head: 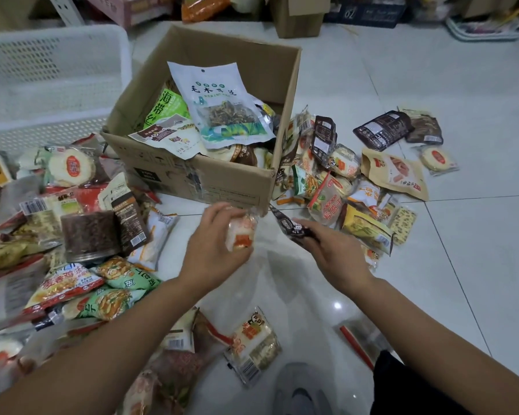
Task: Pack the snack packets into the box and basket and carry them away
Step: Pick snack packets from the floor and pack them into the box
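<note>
An open cardboard box (192, 178) stands on the tiled floor, partly filled with snack packets; a big white packet (219, 97) lies on top. A white plastic basket (48, 76) sits to its left and looks empty. My left hand (219, 238) grips a white-and-orange rice cracker packet (241, 235) just in front of the box's near corner. My right hand (333, 250) holds a dark brown packet (291, 226) beside it. Loose packets lie in a pile on the left (72, 235), in another on the right (342, 187), and one near my knees (252, 342).
A clear tub of dark snacks (89, 235) stands in the left pile. A second cardboard box (300, 19), a dark crate (366, 12) and other goods line the far wall. A red stick (357, 345) lies on the floor at the lower right.
</note>
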